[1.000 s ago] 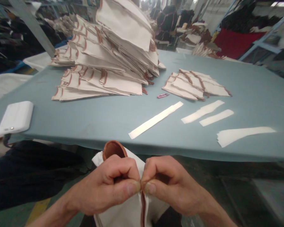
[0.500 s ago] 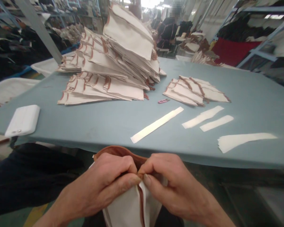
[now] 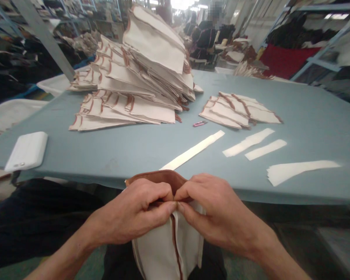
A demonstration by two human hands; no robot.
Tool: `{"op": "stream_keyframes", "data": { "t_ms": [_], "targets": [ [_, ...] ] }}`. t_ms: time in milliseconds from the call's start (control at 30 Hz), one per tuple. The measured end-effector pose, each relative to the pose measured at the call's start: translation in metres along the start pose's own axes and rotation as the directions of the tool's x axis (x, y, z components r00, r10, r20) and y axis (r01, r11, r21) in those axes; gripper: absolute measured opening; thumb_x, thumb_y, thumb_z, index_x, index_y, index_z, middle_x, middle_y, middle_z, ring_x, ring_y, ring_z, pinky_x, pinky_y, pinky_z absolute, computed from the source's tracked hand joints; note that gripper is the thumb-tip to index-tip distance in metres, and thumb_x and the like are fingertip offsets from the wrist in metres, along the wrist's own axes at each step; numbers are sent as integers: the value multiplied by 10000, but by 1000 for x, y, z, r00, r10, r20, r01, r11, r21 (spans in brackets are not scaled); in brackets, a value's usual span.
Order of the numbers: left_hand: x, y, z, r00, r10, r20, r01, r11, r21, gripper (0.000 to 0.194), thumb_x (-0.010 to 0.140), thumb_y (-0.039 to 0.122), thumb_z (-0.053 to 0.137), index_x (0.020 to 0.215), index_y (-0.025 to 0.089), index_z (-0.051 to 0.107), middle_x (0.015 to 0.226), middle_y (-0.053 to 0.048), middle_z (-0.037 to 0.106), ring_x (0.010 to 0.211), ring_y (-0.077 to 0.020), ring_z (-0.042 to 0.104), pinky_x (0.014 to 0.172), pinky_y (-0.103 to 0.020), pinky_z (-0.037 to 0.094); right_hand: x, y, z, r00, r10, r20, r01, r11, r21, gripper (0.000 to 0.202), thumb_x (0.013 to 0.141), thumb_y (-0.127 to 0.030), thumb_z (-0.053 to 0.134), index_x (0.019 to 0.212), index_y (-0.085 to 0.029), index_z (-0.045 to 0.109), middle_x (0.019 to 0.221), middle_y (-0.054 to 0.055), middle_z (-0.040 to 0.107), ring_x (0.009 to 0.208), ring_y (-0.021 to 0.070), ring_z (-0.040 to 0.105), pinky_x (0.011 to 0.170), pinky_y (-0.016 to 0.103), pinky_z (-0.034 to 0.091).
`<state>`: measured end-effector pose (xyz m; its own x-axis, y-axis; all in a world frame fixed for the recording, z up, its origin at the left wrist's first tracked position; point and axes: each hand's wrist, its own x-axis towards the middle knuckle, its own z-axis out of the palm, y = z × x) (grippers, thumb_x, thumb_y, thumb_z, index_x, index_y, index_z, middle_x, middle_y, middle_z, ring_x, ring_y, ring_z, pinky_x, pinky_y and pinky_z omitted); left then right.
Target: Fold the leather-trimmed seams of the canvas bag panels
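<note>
A cream fabric piece with brown trim and a brown inside, like a bag panel (image 3: 159, 249), hangs over my lap at the table's front edge. My left hand (image 3: 142, 208) pinches its upper edge between thumb and forefinger. Close against it, my right hand (image 3: 208, 208) grips the same edge, so the two thumb tips nearly meet above a brown-edged seam. Both hands are closed on the fabric. The brown inner side (image 3: 163, 177) shows behind the knuckles. What lies right between the fingertips is hidden.
The blue-green table (image 3: 105, 155) bears a tall pile of cream, brown-edged pieces (image 3: 154, 42) and a smaller stack (image 3: 227, 112). Pink thread snips (image 3: 198, 124), pale strips (image 3: 195, 149), fanned strips (image 3: 297, 171) and a white box-like device (image 3: 27, 149) lie nearer. A person (image 3: 205, 37) sits far back.
Both hands have risen slightly, bringing the fabric up and nearer the table, so its brown rim now overlaps the long strip's lower end. The pinch at the seam stays.
</note>
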<state>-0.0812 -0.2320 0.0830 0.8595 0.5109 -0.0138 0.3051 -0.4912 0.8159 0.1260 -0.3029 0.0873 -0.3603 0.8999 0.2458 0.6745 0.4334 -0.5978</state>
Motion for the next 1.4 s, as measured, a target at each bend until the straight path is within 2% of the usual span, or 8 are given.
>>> {"op": "stream_keyframes", "data": {
  "t_ms": [133,333,467,567,633,733,900,1400],
  "targets": [
    [0,-1,7,986,65,-152,-76,995,-62,241,802,131,459,620,217,327,559,90,273,499,-83,270,490,-240,221,-1,13,-11,998,39,40,-44,993,109,62,774,-141,642,767,-198,620,709,-12,622,691,157,542,687,287,369],
    [-16,-13,11,949,97,-301,-137,984,-115,359,914,243,484,620,222,279,559,65,268,489,-100,284,485,-258,245,-13,40,-21,975,183,123,-208,950,235,49,811,-175,600,765,-184,613,734,-4,657,716,154,568,737,288,429],
    [-22,-29,9,910,89,-406,-164,975,-153,431,1008,398,449,628,225,342,568,49,323,506,-123,350,498,-263,296,-22,25,-30,964,237,122,-266,887,378,130,848,-174,602,719,-186,585,694,-25,603,646,115,536,638,229,425],
    [-17,-26,1,955,98,-279,-137,982,-126,351,985,394,486,683,215,483,615,39,469,560,-132,464,550,-245,380,-21,5,-40,970,220,103,-243,875,418,126,850,-158,606,730,-190,590,687,-36,583,622,99,505,598,210,399],
    [-11,-14,-4,977,95,-191,-107,993,-53,163,927,327,571,843,201,632,760,11,641,696,-155,591,674,-246,461,-14,-5,-45,975,195,111,-224,875,429,126,840,-130,598,735,-196,579,676,-47,568,608,92,482,579,203,384],
    [-1,4,-7,974,146,-174,-153,988,-27,167,856,209,611,999,202,698,935,-7,737,861,-167,661,832,-253,487,0,-11,-45,980,160,116,-195,885,422,127,818,-112,585,733,-201,555,675,-58,535,596,85,452,561,198,363],
    [9,11,-4,965,140,-222,-186,962,-201,129,849,167,547,775,167,653,694,38,620,631,-98,545,638,-183,446,14,-4,-35,977,175,124,-211,894,394,115,801,-154,577,717,-204,516,630,-73,451,568,88,385,537,212,323],
    [19,7,-15,999,-1,-35,-12,921,-389,172,898,240,581,785,136,659,673,45,541,611,-90,447,577,-183,382,19,7,-25,989,127,72,-145,905,400,154,798,-268,598,732,-213,470,686,-58,427,635,108,374,597,239,320]
  ]
}}
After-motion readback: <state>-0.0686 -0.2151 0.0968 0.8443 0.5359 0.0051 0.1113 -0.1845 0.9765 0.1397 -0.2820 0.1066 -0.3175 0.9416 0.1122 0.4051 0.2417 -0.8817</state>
